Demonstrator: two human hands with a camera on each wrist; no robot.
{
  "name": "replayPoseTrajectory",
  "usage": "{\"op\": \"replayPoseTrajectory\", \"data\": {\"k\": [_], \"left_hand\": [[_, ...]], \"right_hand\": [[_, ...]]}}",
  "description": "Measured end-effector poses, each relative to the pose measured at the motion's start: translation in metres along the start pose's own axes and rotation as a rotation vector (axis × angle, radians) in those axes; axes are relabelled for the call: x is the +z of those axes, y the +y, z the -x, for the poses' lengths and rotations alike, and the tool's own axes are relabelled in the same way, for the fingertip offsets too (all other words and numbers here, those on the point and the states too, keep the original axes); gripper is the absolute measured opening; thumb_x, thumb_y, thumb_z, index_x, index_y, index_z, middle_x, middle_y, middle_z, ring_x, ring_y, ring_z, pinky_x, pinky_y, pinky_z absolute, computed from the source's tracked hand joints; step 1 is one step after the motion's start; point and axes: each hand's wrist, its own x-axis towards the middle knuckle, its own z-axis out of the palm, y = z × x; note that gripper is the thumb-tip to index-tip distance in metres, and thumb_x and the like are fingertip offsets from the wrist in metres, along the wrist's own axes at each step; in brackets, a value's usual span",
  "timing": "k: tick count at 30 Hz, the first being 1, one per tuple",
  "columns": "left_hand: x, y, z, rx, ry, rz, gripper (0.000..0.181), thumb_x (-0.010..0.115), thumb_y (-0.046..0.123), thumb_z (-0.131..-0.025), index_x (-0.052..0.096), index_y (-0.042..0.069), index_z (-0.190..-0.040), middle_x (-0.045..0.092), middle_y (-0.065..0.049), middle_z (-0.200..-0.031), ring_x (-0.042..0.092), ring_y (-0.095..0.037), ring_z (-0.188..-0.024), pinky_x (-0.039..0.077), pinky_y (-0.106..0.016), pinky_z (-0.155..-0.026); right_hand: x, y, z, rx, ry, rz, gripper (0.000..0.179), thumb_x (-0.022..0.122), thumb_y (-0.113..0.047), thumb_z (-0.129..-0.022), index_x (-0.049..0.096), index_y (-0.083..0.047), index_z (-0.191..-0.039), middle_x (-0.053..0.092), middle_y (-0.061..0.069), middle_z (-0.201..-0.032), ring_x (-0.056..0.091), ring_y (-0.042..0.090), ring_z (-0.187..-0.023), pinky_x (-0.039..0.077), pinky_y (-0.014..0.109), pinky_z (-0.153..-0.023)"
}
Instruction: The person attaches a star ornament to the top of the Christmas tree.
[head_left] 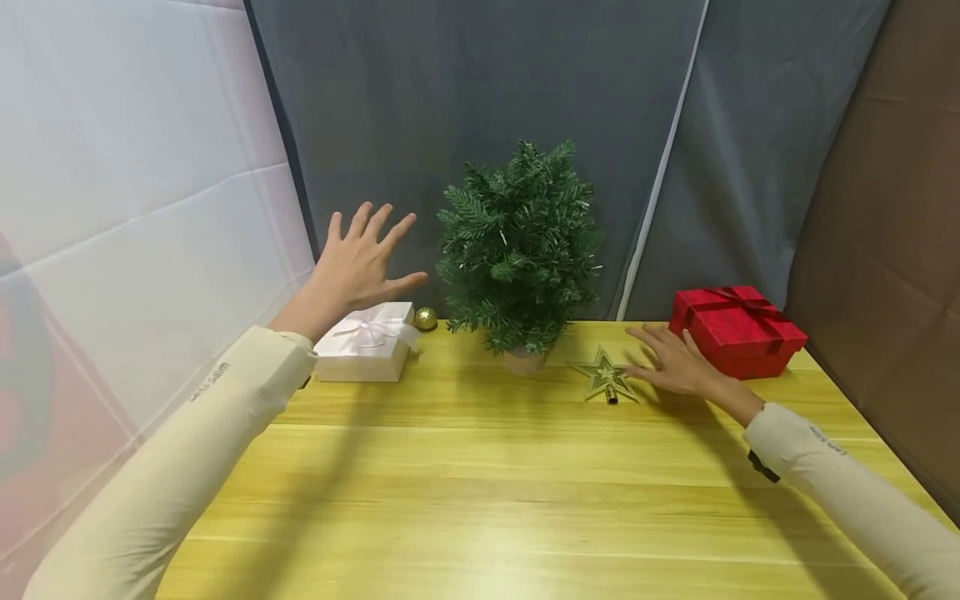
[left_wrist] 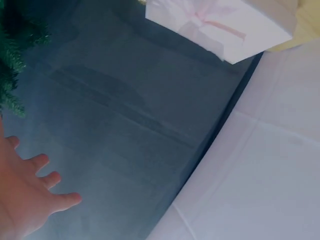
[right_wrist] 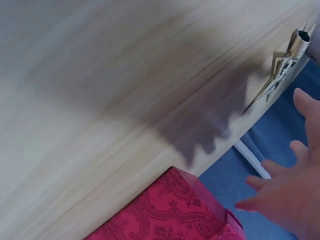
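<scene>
Right hand near gold star, whole tree only in head view

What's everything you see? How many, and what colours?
Table: 1, yellow wood, bottom
Tree: 1, green, middle back
Pot: 1, pale, under the tree
White gift box: 1, white, pale-pink bow, left
Ball: 1, gold, between that box and the tree
Star: 1, gold, right of the tree
Red gift box: 1, red, far right
Cloth walls: 3, whitish left, grey back, brown right
Strip: 1, white, on the grey wall
Sleeves: 2, cream, on both arms
Left hand: 1, bare, near white gift box
Right hand: 1, bare, near star
</scene>
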Motion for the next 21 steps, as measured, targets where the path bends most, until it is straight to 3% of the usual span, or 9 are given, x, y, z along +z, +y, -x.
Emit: {"op": "replayPoseTrajectory", "data": {"k": [7,15,21], "left_hand": [[-0.015,0.005,-0.009,0.009,0.022,-0.001,0.095,0.047,0.076,-0.097,0.01,0.027,-0.169,0.02,-0.02,-0.17,0.014,-0.045,-0.156,0.011,-0.074,-0.119],[-0.037,0.013,-0.022,0.008,0.067,0.027,0.092,0.045,0.075,-0.099,0.007,0.029,-0.169,0.017,-0.018,-0.171,0.012,-0.043,-0.157,0.01,-0.072,-0.121],[-0.054,0.02,-0.029,0.009,0.087,0.034,0.09,0.042,0.075,-0.1,0.006,0.03,-0.169,0.016,-0.017,-0.172,0.012,-0.042,-0.158,0.01,-0.07,-0.121]], "right_hand": [[0.008,0.006,-0.003,-0.129,0.004,-0.054,0.063,0.078,-0.017,-0.095,0.052,0.001,-0.149,0.057,0.028,-0.143,0.052,0.048,-0.133,0.022,0.081,-0.109],[0.015,0.011,-0.007,-0.191,-0.012,-0.093,0.056,0.078,-0.003,-0.091,0.057,0.005,-0.142,0.063,0.029,-0.133,0.062,0.048,-0.119,0.035,0.08,-0.101],[0.02,0.009,-0.01,-0.218,-0.023,-0.098,0.05,0.078,0.001,-0.091,0.061,0.005,-0.138,0.07,0.026,-0.123,0.067,0.046,-0.11,0.031,0.086,-0.098]]}}
